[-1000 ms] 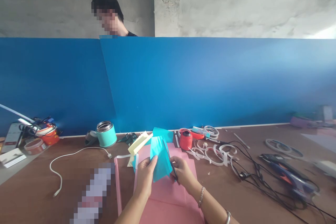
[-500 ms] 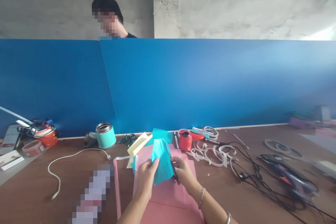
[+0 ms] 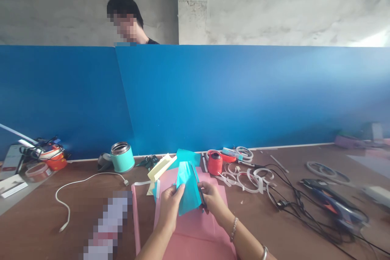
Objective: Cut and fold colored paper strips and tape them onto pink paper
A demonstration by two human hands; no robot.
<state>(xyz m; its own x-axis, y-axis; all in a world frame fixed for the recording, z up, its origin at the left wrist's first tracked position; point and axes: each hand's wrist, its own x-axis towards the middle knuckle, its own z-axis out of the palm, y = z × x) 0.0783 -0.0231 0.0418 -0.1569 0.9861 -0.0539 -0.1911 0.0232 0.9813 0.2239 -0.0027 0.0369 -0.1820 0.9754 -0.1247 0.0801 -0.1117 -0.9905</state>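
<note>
My left hand pinches the left edge of a folded blue sheet of paper, thumb on top. In my right hand is a pair of scissors, its fingers closed around the dark handles. The blades lie along the right side of the blue paper and point away from me. Beneath both hands, pink sheets are spread on the brown table. Another piece of blue paper and a folded pale yellow paper lie just beyond.
A turquoise cup and a white cable are at left. Right of the paper stand a red spool, white loops and a corded tool. A blue partition closes the back; a person is behind it.
</note>
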